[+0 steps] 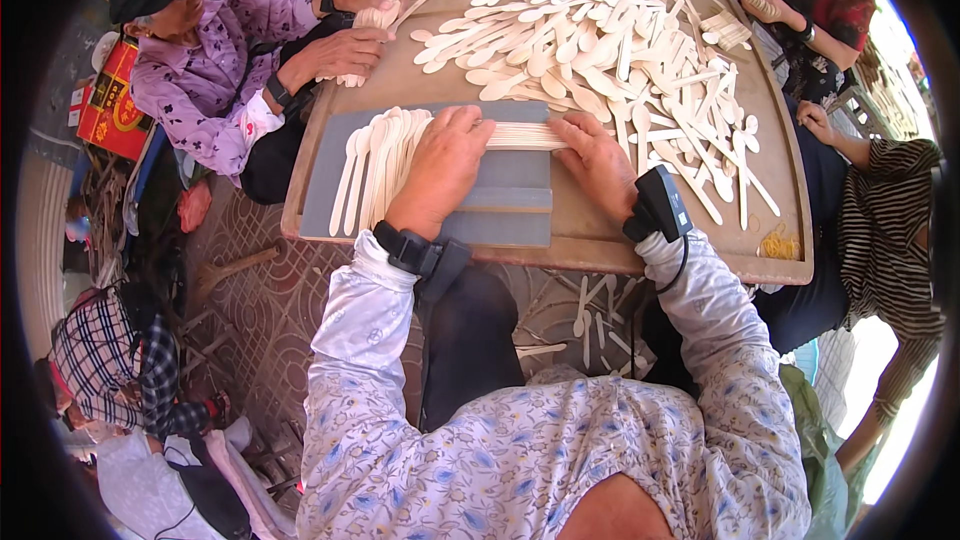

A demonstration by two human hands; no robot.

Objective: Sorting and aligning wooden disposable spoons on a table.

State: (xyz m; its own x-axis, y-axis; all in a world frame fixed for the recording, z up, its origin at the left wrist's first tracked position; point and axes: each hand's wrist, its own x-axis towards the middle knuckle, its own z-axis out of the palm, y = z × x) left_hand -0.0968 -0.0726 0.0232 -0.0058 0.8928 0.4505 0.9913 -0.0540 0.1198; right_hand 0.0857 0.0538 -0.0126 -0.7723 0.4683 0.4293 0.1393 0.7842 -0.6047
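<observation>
Between my two hands lies a flat stack of pale wooden spoons (525, 136), crosswise over a grey board (515, 175) at the table's near edge. My left hand (440, 168) is closed at the stack's left end, its fingers bent over it. At the right end, my right hand (598, 158) grips the stack with thumb and fingers. Beside my left hand, a row of wooden spoons (365, 165) overlaps on the board, bowls toward the far side; my hand hides some of them. A low ledge (505, 200) crosses the board below the stack.
A large heap of loose wooden spoons (560, 30) covers much of the brown table (400, 80). Yellow rubber bands (780, 242) lie at its near right corner. A person in purple (215, 60) holds a bundle at the left; others sit along the right. Spoons (590, 315) litter the floor.
</observation>
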